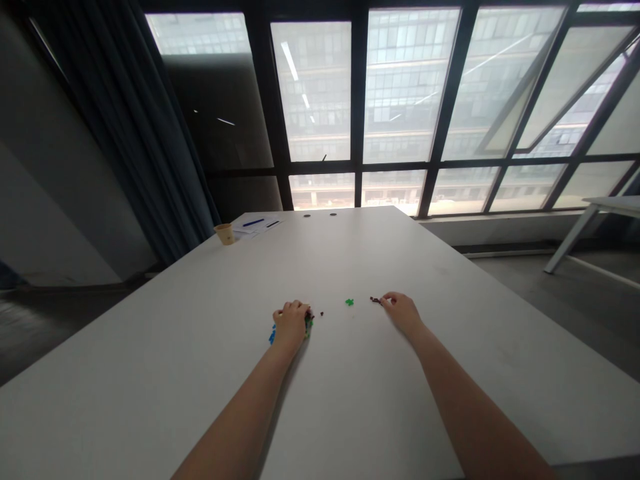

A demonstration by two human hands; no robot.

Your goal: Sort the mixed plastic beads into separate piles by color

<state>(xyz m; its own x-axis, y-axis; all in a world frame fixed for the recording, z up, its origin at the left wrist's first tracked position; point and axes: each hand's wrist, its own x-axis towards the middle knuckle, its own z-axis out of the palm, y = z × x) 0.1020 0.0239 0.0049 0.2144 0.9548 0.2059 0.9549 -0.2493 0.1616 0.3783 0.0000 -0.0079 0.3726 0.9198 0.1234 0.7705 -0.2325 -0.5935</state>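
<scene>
My left hand (pixel 291 321) rests over a small pile of tiny coloured pieces, its fingers curled down and pressed together. Blue pieces (pixel 273 335) show at its left side, green pieces (pixel 309 325) at its right; the rest of the pile is hidden. One dark bead-like piece (pixel 322 313) lies just right of it. Farther right on the table is a cluster of green pieces (pixel 349 302). My right hand (pixel 401 309) pinches with thumb and fingertips at the end of a short row of dark red-brown pieces (pixel 375 300). What exactly is between its fingertips is too small to tell.
The white table (pixel 350 400) stretches away toward the windows. At its far left stand a tan paper cup (pixel 225 234) and papers (pixel 257 227) with a blue pen (pixel 253 222) on top. A blue curtain (pixel 135 133) hangs on the left; another white table (pixel 610 205) stands at right.
</scene>
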